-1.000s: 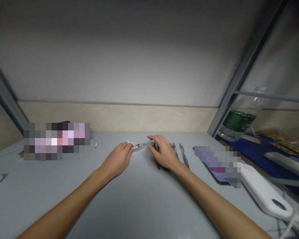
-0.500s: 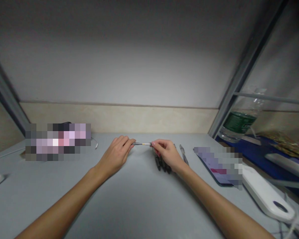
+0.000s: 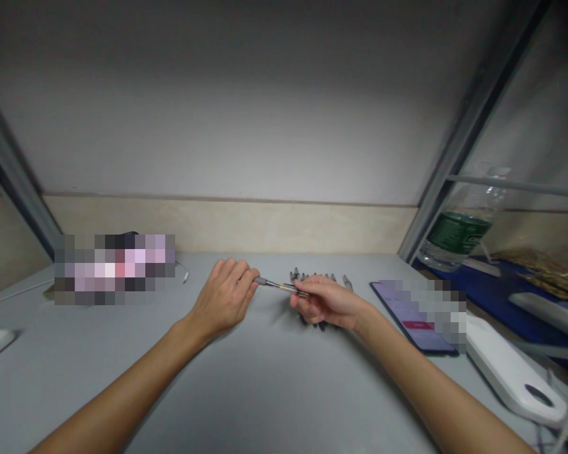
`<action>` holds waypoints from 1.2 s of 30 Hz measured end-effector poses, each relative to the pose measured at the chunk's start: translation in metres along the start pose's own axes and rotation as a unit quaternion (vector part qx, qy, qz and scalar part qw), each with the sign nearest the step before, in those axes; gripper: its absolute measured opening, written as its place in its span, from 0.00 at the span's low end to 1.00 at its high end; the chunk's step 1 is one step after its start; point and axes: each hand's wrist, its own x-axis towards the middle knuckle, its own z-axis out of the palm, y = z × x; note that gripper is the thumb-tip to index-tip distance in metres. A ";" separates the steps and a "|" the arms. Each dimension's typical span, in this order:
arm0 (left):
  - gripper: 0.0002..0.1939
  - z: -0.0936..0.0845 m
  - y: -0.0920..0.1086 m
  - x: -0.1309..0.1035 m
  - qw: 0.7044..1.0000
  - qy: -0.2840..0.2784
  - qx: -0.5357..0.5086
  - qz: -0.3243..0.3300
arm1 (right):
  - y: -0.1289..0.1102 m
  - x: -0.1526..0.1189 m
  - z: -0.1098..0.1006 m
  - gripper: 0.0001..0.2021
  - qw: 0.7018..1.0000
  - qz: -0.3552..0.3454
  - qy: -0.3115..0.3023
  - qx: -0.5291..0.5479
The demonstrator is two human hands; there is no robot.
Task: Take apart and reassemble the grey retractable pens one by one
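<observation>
My left hand (image 3: 227, 295) is closed over one end of a slim pen (image 3: 273, 285), whose grey part shows beside the fingertips. From there the pen runs rightward, thin and shiny with a yellowish stretch, and tilts slightly down. At its other end my right hand (image 3: 329, 301) pinches it between thumb and fingers. Both hands are just above the desk. Under and behind the right hand lie several dark pens (image 3: 297, 274), largely covered by it. One more pen (image 3: 348, 282) rests just to their right, its lower part hidden.
A phone (image 3: 414, 318), partly pixelated, lies right of the hands on the grey desk (image 3: 246, 391). Beside it is a white oblong device (image 3: 514, 372) with a cable. A water bottle (image 3: 461, 230) stands beyond the metal frame. At left are a pixelated pinkish object (image 3: 118, 268) and a white cable end (image 3: 185, 276).
My right hand has rolled over and dropped slightly, its fingers now below the pen. The pen has gone from level to sloping down rightward. My left hand keeps its grip.
</observation>
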 end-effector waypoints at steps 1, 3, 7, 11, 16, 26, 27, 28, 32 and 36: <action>0.12 0.000 0.001 0.001 1.000 0.007 0.005 0.004 | 0.001 0.000 0.000 0.16 1.000 0.002 -0.008 0.007; 0.12 0.002 0.001 0.001 1.000 0.021 0.018 0.010 | 0.001 0.001 0.002 0.15 1.000 -0.005 -0.012 0.016; 0.13 0.004 -0.002 0.000 0.999 0.031 0.034 0.024 | 0.002 0.003 0.009 0.15 1.000 -0.024 0.013 0.000; 0.12 0.005 -0.003 -0.003 0.999 0.016 0.026 0.041 | 0.008 0.006 0.012 0.15 0.997 -0.045 0.048 -0.040; 0.12 0.007 -0.002 -0.004 1.000 0.008 0.002 0.025 | 0.011 0.004 0.013 0.16 0.980 -0.092 0.096 -0.148; 0.14 0.020 -0.001 -0.006 0.979 -0.072 -0.172 -0.083 | 0.006 0.005 0.013 0.14 0.816 -0.216 0.218 -0.489; 0.13 0.020 -0.001 -0.006 0.976 -0.061 -0.188 -0.094 | 0.007 0.006 0.011 0.14 0.822 -0.211 0.222 -0.480; 0.11 0.019 -0.002 -0.005 0.974 -0.045 -0.200 -0.101 | 0.007 0.006 0.009 0.15 0.832 -0.202 0.225 -0.465; 0.10 0.015 -0.006 -0.005 0.977 0.002 -0.201 -0.066 | 0.006 0.004 0.006 0.18 0.901 -0.136 0.206 -0.358; 0.14 0.015 -0.006 -0.004 0.981 -0.005 -0.181 -0.064 | 0.002 0.001 0.008 0.19 0.911 -0.125 0.182 -0.349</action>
